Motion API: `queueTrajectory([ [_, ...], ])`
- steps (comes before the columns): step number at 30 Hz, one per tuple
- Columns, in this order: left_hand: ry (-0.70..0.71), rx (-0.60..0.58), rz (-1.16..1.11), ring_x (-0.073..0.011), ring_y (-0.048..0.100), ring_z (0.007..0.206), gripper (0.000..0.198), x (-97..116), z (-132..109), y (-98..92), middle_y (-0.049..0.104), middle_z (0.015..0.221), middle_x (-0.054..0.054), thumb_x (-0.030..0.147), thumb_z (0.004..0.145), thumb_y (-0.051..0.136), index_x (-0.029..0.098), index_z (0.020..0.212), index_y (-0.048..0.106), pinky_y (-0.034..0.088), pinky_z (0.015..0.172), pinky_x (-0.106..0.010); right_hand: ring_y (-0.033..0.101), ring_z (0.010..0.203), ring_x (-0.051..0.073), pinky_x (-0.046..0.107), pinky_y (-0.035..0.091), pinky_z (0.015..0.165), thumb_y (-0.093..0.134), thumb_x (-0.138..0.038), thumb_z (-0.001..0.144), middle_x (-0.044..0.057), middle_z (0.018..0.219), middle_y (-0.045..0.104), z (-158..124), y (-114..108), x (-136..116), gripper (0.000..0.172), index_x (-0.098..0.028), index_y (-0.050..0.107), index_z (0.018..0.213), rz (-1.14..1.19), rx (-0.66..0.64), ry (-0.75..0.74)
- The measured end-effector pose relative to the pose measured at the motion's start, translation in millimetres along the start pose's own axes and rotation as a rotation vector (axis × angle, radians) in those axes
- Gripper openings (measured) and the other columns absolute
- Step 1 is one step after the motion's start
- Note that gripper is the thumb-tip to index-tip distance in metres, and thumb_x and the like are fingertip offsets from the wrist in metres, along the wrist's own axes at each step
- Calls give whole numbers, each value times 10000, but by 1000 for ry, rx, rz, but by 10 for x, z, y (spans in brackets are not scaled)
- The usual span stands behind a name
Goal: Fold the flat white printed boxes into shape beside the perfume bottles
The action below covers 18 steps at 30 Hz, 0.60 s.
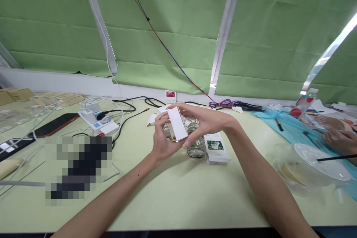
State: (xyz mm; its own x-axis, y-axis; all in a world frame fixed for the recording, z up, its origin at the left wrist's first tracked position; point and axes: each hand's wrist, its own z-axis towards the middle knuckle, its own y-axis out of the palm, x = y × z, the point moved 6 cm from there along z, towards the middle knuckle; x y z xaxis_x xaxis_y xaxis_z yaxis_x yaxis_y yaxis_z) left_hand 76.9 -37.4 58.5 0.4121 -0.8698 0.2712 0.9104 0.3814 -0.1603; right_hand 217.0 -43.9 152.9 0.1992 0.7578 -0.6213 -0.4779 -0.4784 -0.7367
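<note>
1. Far left: two phones [54, 125] and loose white cables [39, 119] lie on the bench [178, 200]. A blurred-out dark item [86, 167] lies nearer the front edge.
2. Left of the hands: a white power strip [97, 122], plugs fitted. A strip of bench surface shows between it and the left hand.
3. Left hand [164, 139]: fingers [158, 123] bent, grasping the left side of a small white box.
4. Small white box [178, 124]: in both hands, raised off the bench and tilted, one long white face toward the viewer. It lies between the two sets of fingers — left hand at its left side, right hand at its top and lower right corner.
5. Right hand [205, 119]: grasping, fingers over the upper end, thumb by the lower right corner.
6. Below the right hand: a glass bottle [196, 151], with a flower-print box [216, 148] just to its right. Contact between thumb and bottle cannot be told.
7. Right: a lidded cup [312, 163] stands beyond the right forearm, near a blue sheet [270, 119]; another person's hand [340, 139] is well apart from the work.
8. Edges: the front edge runs beneath both forearms — bench surface shows between them.
</note>
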Motion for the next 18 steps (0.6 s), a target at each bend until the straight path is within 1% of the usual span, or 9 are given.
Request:
queueTrajectory([
  [4,23,21,-7,-361,577,1316,753,35,17,-10,574,1319,-150,410,708,899,256,1272,424,542,1013,-597,537,1352,253,430,433,1146,882,-385,780,79,1511,525,5,18,54,850,-312,441,1502,200,-19,-13],
  [7,39,27,2,-345,566,1323,737,58,31,-16,582,1309,-138,401,718,895,257,1272,431,540,1018,-578,500,1393,262,448,412,1165,900,-368,755,85,1500,527,7,20,103,949,-313,384,1549,241,-17,5],
  [9,45,28,8,-335,561,1326,714,73,42,-21,580,1311,-137,407,735,888,256,1262,431,544,1012,-562,491,1402,265,457,407,1169,891,-368,764,89,1474,547,3,15,116,964,-306,362,1567,253,-8,33],
  [14,50,29,75,-325,573,1310,704,116,71,-38,590,1259,-113,449,741,885,270,1231,412,545,997,-541,527,1367,252,471,436,1145,771,-374,892,85,1411,596,-9,9,73,723,-291,429,1524,286,20,101],
  [18,68,30,87,-324,581,1295,694,142,82,-45,591,1263,-114,441,743,883,273,1223,410,548,984,-543,520,1386,234,454,441,1147,771,-310,888,76,1481,560,-3,15,52,668,-298,467,1482,323,37,79],
])
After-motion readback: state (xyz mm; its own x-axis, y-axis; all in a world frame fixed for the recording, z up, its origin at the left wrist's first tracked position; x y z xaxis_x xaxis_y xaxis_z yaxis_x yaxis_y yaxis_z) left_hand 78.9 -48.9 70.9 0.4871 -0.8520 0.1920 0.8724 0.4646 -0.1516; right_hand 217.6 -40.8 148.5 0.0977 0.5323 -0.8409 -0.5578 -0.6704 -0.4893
